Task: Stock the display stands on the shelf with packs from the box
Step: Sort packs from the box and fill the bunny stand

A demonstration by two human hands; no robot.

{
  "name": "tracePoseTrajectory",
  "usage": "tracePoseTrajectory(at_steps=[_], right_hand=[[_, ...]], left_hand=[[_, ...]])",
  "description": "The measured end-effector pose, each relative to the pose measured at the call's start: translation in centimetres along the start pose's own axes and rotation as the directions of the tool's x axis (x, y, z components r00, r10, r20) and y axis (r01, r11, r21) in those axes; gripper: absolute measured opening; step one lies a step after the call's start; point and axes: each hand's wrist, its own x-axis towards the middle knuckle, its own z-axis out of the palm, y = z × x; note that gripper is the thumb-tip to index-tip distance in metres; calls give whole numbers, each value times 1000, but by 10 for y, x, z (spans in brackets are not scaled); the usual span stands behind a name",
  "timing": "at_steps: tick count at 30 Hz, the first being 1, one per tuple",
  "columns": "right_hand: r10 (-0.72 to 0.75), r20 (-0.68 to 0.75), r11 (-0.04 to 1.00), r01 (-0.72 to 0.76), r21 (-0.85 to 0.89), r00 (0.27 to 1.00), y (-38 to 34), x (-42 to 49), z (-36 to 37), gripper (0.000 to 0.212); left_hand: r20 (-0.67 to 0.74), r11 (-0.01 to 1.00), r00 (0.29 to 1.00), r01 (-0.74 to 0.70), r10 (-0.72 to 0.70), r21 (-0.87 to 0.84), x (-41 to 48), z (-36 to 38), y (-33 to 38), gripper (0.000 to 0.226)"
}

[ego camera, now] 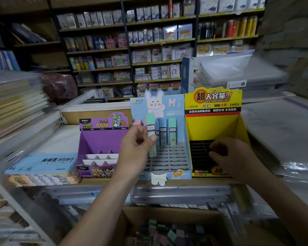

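Nearest: an open brown cardboard box (176, 214) of loose pastel packs, below the shelf edge. The left hand (137, 144) pinches a slim mint-green pack (151, 128) upright over the pale-blue rabbit-print card stand (178, 157). The right hand (228, 157) curls at the yellow card stand's (213, 125) black grid; I cannot tell if it grips anything. Suggest: square the pack over a free slot beside the back row, then lower it straight.

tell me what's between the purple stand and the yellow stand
The blue stand, with a few packs standing in its back row. The head view shows it.
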Motion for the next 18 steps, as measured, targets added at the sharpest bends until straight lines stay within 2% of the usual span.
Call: tracePoseTrajectory(at_steps=[8,12,18], right_hand=[[-11,18,1000,10,30,1000,-1,-1,-1,9],[-32,29,999,31,25,999,-1,-2,-4,9],[-73,-18,997,74,32,997,0,-6,-9,11]], left_hand=[[45,993,996,-77,73,92,14,24,0,11],[82,988,994,-80,70,133,24,40,1,20],[51,919,989,-150,141,364,34,56,-1,20]])
